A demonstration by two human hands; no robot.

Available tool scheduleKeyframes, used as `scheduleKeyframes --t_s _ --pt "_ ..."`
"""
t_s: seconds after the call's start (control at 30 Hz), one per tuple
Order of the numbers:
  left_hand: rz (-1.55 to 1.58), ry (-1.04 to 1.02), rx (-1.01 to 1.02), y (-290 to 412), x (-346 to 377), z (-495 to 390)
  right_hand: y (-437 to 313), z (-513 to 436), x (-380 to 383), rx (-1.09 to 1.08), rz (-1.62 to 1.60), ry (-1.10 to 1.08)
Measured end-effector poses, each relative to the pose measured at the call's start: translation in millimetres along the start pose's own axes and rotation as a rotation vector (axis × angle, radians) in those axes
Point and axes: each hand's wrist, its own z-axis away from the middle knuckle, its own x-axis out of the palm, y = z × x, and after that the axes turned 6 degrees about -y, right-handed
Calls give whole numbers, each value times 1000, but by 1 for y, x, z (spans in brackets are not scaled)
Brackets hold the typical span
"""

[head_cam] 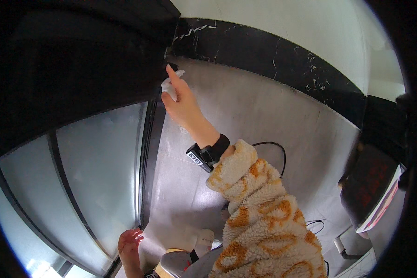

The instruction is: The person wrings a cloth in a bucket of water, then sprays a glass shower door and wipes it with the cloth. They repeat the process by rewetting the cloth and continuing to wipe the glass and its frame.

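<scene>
My right hand (182,102) reaches up to the edge of a dark glossy panel (90,59), index finger extended. It holds a crumpled white tissue or cloth (169,87) between thumb and fingers. A black strap with a small black device (203,158) is on that wrist, below it a fleecy cream and orange sleeve (264,222). Low in the view, my left hand (129,243) is raised beside a framed frosted glass panel (100,166), its fingers loosely curled and apart, with nothing seen in it.
A black marble-patterned skirting band (243,48) runs along the pale wall. Black cable (281,153) lies on the grey tiled floor (264,107). To the right are a dark rounded object (368,184) and a pipe (340,245). A white cup-like item (205,238) shows near my legs.
</scene>
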Motion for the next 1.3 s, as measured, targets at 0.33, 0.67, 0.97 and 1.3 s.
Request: scheduleKeyframes --t_s 0.33,0.67,0.97,1.3 --pt "17 -2 -25 2 3 0 -3 -2 -4 26 -58 -1" --pt "23 -30 -35 3 4 -1 6 -3 -1 -128 84 51" --pt "20 -18 -47 4 8 -2 -7 3 1 -94 40 15" --pt "12 -21 -18 1 10 -3 -3 -4 0 -84 -53 18"
